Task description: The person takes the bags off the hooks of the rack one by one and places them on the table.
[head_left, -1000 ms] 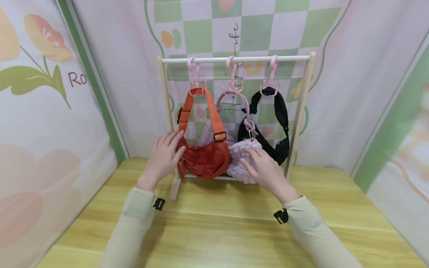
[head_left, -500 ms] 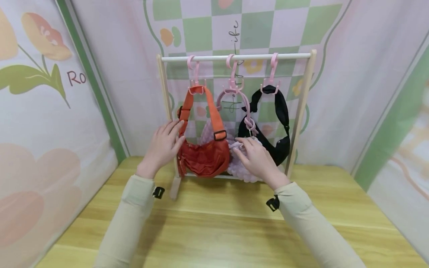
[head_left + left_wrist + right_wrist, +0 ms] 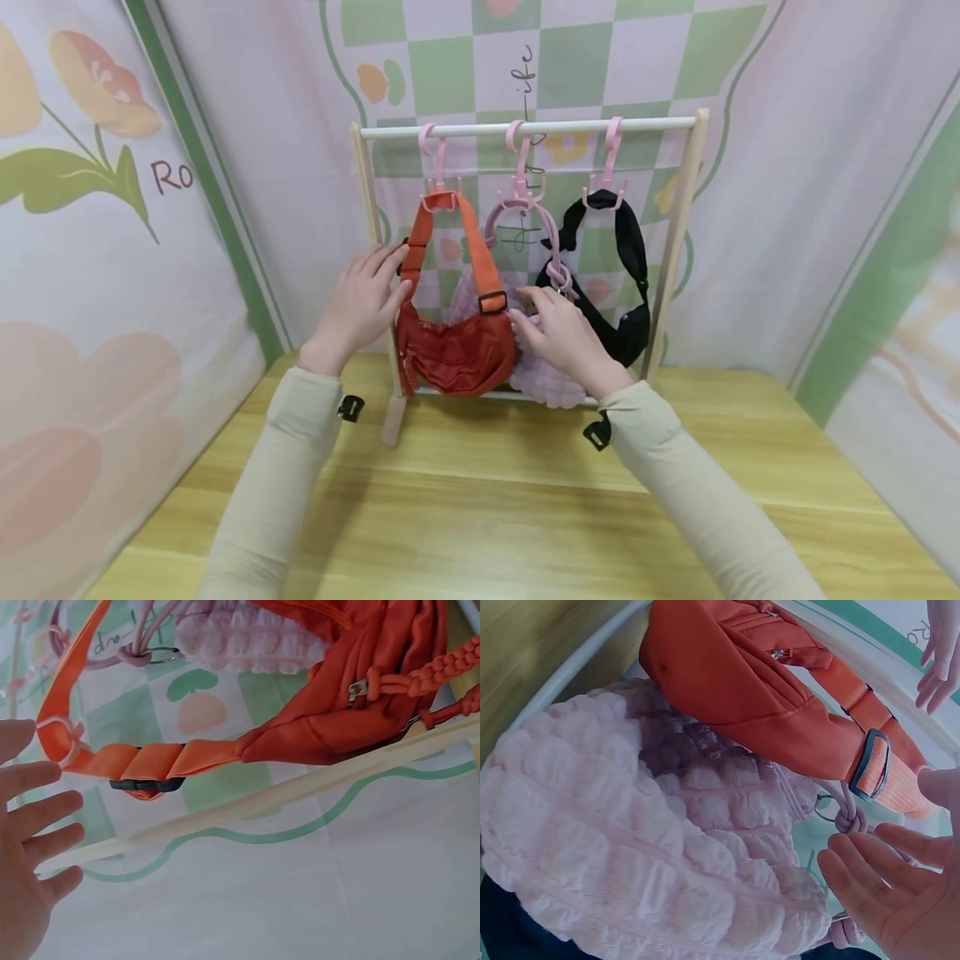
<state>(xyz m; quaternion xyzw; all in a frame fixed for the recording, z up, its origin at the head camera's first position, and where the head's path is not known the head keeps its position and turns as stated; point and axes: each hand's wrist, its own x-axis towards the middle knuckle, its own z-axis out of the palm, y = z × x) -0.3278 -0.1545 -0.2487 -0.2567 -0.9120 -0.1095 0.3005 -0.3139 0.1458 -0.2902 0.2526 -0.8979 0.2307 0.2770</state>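
Observation:
A red-orange bag (image 3: 461, 358) hangs by its orange strap (image 3: 480, 258) from a pink hook (image 3: 440, 167). My left hand (image 3: 358, 296) is beside that strap, fingers extended; in the left wrist view the hand (image 3: 34, 832) is spread and holds nothing. A puffy pale pink bag (image 3: 630, 855) hangs in the middle, partly behind the red-orange one. In front of it is my right hand (image 3: 566, 329), its fingers pointing toward the red-orange bag's strap buckle (image 3: 492, 302). The right wrist view shows this hand (image 3: 900, 877) with relaxed fingers and nothing in its grasp. A black bag (image 3: 633, 337) hangs at the right.
A small rack with a white top bar (image 3: 562, 128) and wooden side posts (image 3: 675, 217) bears the three hooks. It stands at the back of a wood-grain table (image 3: 465, 517). Printed cloth (image 3: 247, 167) hangs behind and on both sides.
My right hand has moved left and up across the pink bag toward the red-orange bag. My left hand has risen along the orange strap. The bags hang nearly as before.

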